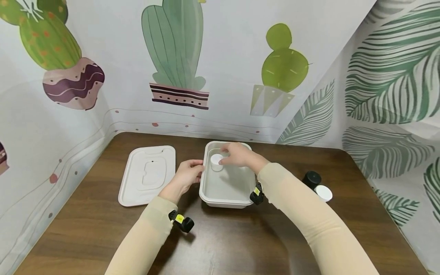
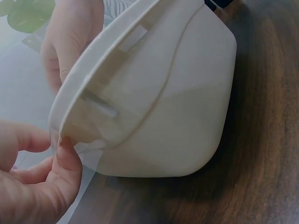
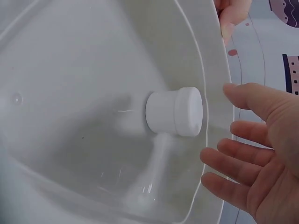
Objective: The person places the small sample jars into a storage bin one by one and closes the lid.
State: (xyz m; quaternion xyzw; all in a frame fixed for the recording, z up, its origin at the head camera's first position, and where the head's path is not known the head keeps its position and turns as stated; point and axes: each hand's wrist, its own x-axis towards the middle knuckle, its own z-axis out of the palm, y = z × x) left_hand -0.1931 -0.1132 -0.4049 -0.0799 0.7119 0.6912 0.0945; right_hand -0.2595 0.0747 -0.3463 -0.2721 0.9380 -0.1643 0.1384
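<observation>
A pale, deep plastic tub [image 1: 240, 183] sits on the table with its top uncovered. My left hand [image 1: 188, 174] pinches the rim on the tub's left side, thumb outside under the lip, as the left wrist view shows [image 2: 42, 182]. Inside, toward the far left corner, a small white lidded jar [image 3: 170, 112] stands upright on the floor of the tub. Over it is my right hand [image 1: 235, 154], fingers spread and loosely bent. In the right wrist view a gap shows between the jar and these fingers [image 3: 229, 163], and nothing is in the hand.
A white lid [image 1: 148, 175] lies flat on the table to the left of the tub. At the right, a black jar [image 1: 312, 178] stands beside a white-topped jar [image 1: 324, 193]. Behind the brown wooden table [image 1: 223, 240] hangs a cactus-print wall covering [image 1: 233, 76].
</observation>
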